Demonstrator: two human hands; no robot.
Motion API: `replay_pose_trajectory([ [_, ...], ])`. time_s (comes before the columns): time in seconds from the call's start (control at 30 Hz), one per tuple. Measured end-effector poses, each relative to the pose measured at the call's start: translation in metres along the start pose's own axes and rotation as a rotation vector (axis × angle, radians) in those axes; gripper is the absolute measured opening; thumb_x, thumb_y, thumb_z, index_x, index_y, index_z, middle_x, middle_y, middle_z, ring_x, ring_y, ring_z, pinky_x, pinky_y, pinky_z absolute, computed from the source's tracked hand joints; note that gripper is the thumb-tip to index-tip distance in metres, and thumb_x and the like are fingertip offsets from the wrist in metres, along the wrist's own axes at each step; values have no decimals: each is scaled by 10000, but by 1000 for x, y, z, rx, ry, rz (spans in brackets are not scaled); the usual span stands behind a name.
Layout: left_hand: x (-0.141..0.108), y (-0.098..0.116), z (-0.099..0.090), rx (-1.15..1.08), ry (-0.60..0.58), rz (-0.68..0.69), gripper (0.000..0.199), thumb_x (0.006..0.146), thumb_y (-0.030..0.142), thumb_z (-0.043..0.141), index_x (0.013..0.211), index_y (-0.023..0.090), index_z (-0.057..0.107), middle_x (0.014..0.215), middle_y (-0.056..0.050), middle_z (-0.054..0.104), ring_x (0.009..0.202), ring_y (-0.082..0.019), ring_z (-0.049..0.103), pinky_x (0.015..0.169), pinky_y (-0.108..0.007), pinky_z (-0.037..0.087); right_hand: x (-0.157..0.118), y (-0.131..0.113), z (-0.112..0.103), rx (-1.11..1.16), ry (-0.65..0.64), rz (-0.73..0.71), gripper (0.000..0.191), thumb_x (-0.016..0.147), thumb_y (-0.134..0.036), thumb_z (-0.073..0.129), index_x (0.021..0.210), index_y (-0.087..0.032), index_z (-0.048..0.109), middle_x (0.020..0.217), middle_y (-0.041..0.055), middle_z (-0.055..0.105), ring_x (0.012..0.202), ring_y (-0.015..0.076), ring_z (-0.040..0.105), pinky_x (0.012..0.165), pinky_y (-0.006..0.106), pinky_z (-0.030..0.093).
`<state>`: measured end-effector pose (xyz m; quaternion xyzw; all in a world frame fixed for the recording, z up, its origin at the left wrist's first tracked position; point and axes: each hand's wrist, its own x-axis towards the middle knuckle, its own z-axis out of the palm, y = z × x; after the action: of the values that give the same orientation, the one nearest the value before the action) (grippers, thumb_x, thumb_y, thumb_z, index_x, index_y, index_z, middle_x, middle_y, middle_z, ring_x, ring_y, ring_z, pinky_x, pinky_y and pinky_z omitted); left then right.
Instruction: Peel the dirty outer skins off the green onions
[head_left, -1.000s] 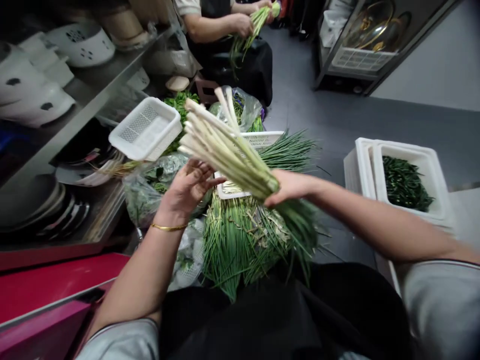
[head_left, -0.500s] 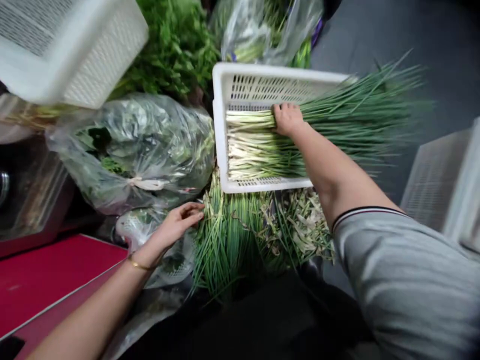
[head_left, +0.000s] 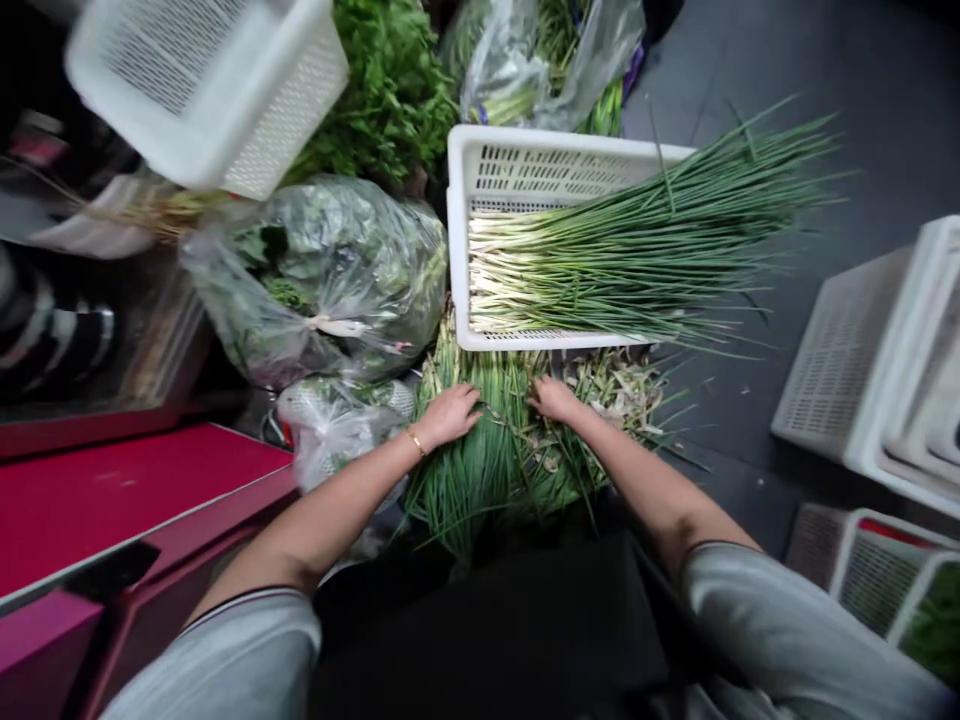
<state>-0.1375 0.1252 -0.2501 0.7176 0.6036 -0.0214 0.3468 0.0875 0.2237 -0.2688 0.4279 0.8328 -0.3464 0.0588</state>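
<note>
A white slotted basket (head_left: 459, 240) holds long green onions (head_left: 637, 240), white ends at the left, green tops hanging over its right side. Below it lies a pile of green onions (head_left: 472, 480). My left hand (head_left: 450, 413), a gold bracelet at the wrist, rests on the left part of this pile with bent fingers; what they grip, if anything, cannot be made out. My right hand (head_left: 553, 398) is at the pile's right part, its fingertips down among the stalks and partly hidden. Dry trimmings (head_left: 626, 390) lie to its right.
Bagged leafy greens (head_left: 352, 260) and loose green herbs (head_left: 397, 90) are at the left, beneath a white crate (head_left: 292, 110). A red surface (head_left: 135, 490) is at the lower left. More white crates (head_left: 847, 370) stand on the dark floor (head_left: 750, 60) at the right.
My right hand has left the onions in the basket and come down to the pile below. My left hand has moved right, onto the pile. The view has shifted somewhat.
</note>
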Motion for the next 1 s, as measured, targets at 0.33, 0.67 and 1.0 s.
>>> replay_pose_trajectory([
  [0.33, 48, -74, 0, -683, 343, -972, 590, 595, 461, 833, 1014, 94, 638, 1146, -282, 668, 1126, -379, 631, 891, -375, 484, 46, -69, 44, 189, 3, 64, 331, 871, -190, 540, 1183, -108, 614, 1169, 164, 652, 1109, 246, 612, 990, 351, 452],
  [0.67, 56, -106, 23, -1430, 550, -1069, 269, 542, 245, 842, 682, 91, 671, 612, -126, 689, 674, -283, 705, 653, -384, 575, 149, -109, 83, 321, -7, 439, 414, 860, -394, 579, 1227, -209, 629, 1244, 125, 657, 1208, 277, 592, 1016, 377, 435],
  [1.0, 42, -97, 23, -1387, 700, -795, 288, 663, 397, 761, 827, 161, 752, 986, -81, 758, 1100, -258, 640, 1018, -341, 439, 125, -127, 76, 352, -7, 292, 520, 944, -453, 456, 1278, -73, 572, 1278, 213, 614, 1235, 287, 565, 1036, 358, 413],
])
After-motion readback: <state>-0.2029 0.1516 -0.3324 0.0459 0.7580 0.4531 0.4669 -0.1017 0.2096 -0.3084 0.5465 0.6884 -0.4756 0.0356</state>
